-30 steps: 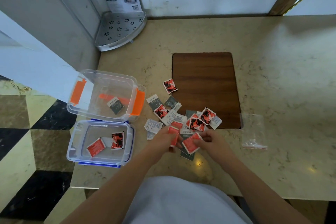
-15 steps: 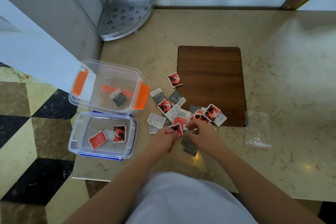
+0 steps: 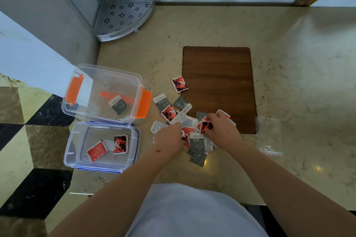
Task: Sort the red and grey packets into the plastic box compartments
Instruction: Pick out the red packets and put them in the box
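Red and grey packets (image 3: pixel 189 121) lie in a loose pile on the marble table, at the near left corner of a wooden board. My left hand (image 3: pixel 169 138) rests on the pile's left side, fingers curled over a red packet (image 3: pixel 185 138) that peeks out beside the thumb. My right hand (image 3: pixel 221 129) pinches a red, black-printed packet (image 3: pixel 207 126) on the pile's right side. The clear box with orange clips (image 3: pixel 143 102) holds one grey packet (image 3: pixel 119 105). In front of it, the blue-trimmed box (image 3: pixel 135 140) holds two red packets (image 3: pixel 96 150).
The wooden board (image 3: pixel 217 82) lies set into the table behind the pile. A small clear zip bag (image 3: pixel 269 136) sits to the right of it. A perforated metal corner shelf (image 3: pixel 123 17) stands at the back left. Both boxes sit by the table's left edge.
Both hands have moved up into the pile. My right hand has gone from a plain red packet to a printed red one farther back. Boxes and their contents are unchanged.
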